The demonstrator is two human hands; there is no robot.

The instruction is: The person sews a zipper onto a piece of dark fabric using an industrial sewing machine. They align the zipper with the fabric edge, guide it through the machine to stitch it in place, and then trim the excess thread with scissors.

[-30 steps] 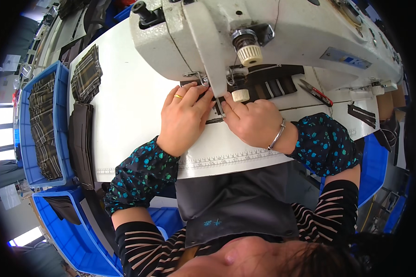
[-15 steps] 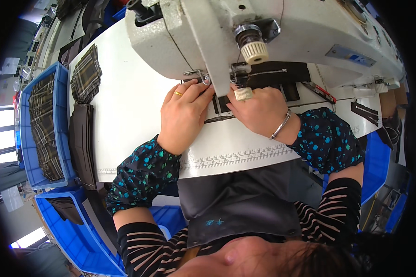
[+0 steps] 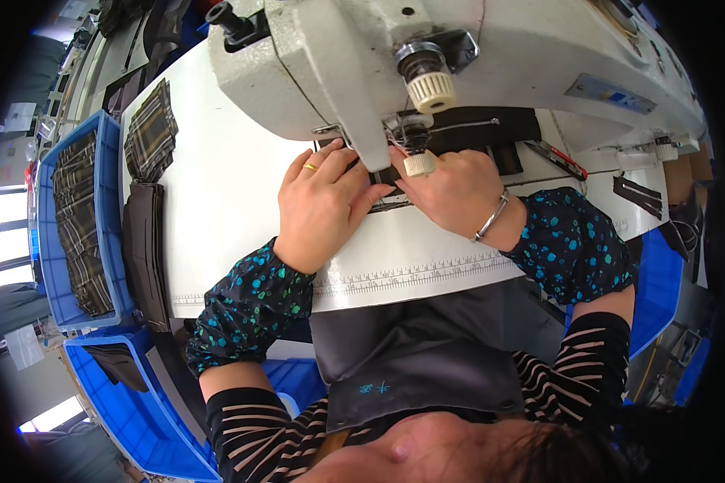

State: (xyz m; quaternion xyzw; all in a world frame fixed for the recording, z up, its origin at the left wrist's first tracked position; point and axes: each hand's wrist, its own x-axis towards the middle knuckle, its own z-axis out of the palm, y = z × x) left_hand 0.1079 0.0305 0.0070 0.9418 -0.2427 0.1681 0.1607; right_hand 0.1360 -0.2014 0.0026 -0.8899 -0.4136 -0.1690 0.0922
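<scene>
My left hand (image 3: 321, 197), a gold ring on one finger, lies with its fingers stretched over dark fabric (image 3: 391, 199) beneath the head of a white sewing machine (image 3: 330, 88). Its thumb points toward my right hand (image 3: 453, 193), which is curled at the fabric's right side, thumb and forefinger against it. A cream knob (image 3: 420, 165) covers part of those fingers. The needle area is mostly hidden by the machine and my fingers. Just beyond my right hand rests a dark piece with a silver zipper (image 3: 477, 123).
A red-and-black cutter (image 3: 562, 161) and a short zipper strip (image 3: 638, 196) lie at the right. Plaid pieces (image 3: 151, 129) and a dark fabric stack (image 3: 143, 245) sit on the table's left. Blue bins (image 3: 119, 225) stand beside it. A ruler strip (image 3: 411, 276) runs along the front.
My left thumb has spread out to the right, toward my right hand. The machine head appears slightly farther left in view. Both hands stay at the fabric.
</scene>
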